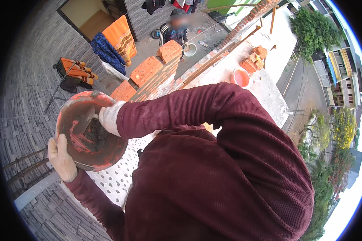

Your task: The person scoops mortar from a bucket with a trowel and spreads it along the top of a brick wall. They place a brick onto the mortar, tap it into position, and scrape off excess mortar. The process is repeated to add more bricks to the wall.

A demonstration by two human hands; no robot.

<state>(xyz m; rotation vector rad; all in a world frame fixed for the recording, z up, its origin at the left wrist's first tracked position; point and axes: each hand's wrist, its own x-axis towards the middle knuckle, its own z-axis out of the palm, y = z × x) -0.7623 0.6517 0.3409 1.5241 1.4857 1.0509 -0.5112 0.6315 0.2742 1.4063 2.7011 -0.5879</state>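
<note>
A red basin smeared with grey mortar is tilted toward me at the left of the view. My left hand, in a pale work glove, grips its outer rim, with the thumb on the near side. Inside the basin lies a dark lump of wet mortar. My right hand, gloved as well, is closed round the handle of a trowel, whose blade rests over the mortar. Just beyond the basin is a partly built wall topped with loose orange bricks.
Past the wall a co-worker sits low beside a white bucket. Orange and blue towels hang by a doorway. On a ledge at right stand a small red bucket and broken bricks. A street lies below.
</note>
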